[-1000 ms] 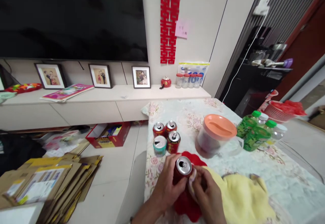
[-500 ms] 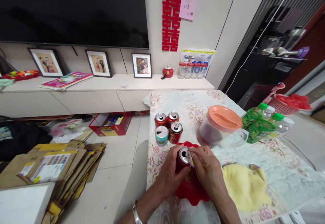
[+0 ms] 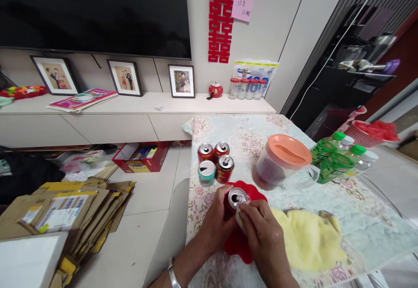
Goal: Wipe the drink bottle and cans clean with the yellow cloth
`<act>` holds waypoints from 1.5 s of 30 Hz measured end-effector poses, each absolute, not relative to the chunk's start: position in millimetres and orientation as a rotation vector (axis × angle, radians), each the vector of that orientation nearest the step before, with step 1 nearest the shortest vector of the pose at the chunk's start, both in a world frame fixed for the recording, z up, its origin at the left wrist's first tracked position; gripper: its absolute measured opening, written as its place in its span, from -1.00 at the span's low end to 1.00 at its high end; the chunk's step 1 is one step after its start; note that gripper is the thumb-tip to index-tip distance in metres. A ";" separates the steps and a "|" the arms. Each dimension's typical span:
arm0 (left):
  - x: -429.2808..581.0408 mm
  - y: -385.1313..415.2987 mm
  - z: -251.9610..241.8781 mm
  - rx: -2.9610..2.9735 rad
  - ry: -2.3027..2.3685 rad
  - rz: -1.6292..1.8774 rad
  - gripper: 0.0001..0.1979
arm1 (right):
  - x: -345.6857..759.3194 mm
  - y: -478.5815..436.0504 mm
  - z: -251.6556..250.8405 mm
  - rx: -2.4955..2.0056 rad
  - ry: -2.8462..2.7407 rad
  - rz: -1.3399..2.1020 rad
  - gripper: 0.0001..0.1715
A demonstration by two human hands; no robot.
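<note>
My left hand (image 3: 218, 216) is wrapped around an opened red drink can (image 3: 237, 197), tilted a little, its silver top facing up. My right hand (image 3: 263, 231) pinches a small whitish wipe (image 3: 241, 218) against the can's side, just below the rim. Whether the wipe is paper or cloth I cannot tell. Under both hands lies a red scalloped tray (image 3: 240, 246), partly hidden by them. Beyond my left hand, three red cans (image 3: 224, 169) and a teal can (image 3: 207, 173) stand upright in a tight group. A yellow cloth (image 3: 310, 240) is spread out right of my right hand.
A clear pitcher with an orange lid (image 3: 289, 150) stands beyond the tray. Green-capped bottles (image 3: 333, 161) are to its right. The table carries a floral tablecloth (image 3: 251, 127). Flattened cardboard (image 3: 81, 209) and a red box (image 3: 143, 155) are on the floor at left.
My right hand has moved from the tab on the can's top down to its near side, and the whitish wipe shows more now. My left hand keeps hold of the can.
</note>
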State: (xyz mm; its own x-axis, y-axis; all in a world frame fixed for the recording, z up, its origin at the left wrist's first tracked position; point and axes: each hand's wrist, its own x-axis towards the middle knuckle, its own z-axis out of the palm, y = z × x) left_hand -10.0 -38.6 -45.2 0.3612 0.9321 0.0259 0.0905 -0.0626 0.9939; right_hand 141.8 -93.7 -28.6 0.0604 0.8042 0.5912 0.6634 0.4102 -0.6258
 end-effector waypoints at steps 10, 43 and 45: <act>-12.7 -36.9 -54.1 1.564 0.911 0.967 -0.22 | 158.8 -85.6 -35.1 -1.370 -1.595 0.005 -0.68; -2.0 -33.8 -56.5 1.652 0.987 1.024 -0.34 | 138.3 -94.1 -36.8 -1.299 -1.570 0.016 -0.82; 0.5 -35.2 -57.0 1.650 1.008 1.052 -0.41 | 140.0 -95.2 -35.7 -1.319 -1.541 0.015 -0.81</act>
